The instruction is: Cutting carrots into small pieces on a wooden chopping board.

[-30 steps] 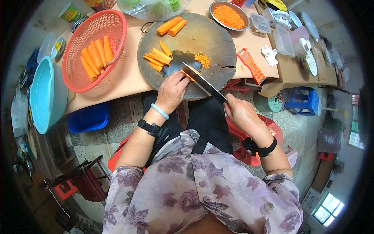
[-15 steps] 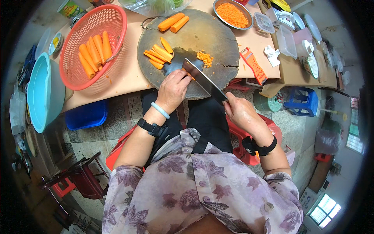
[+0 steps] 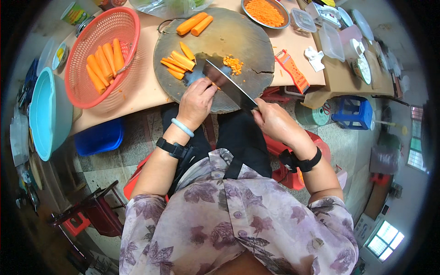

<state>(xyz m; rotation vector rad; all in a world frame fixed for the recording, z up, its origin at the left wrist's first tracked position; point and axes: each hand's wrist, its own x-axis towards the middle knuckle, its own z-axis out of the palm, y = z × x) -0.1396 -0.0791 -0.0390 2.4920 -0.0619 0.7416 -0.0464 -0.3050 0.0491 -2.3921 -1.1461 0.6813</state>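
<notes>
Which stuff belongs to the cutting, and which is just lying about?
Apparently in the job:
knife, in right hand
carrot piece, held by left hand
board
carrot sticks
carrot bits
colander
bowl

Likely just lying about:
tissue
orange tool
teal basin
blue stool

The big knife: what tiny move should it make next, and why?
Probably one short slice: the right hand grips the knife, the left hand is close beside it over the chopping board, and carrot sticks lie there not yet chopped small.
</notes>
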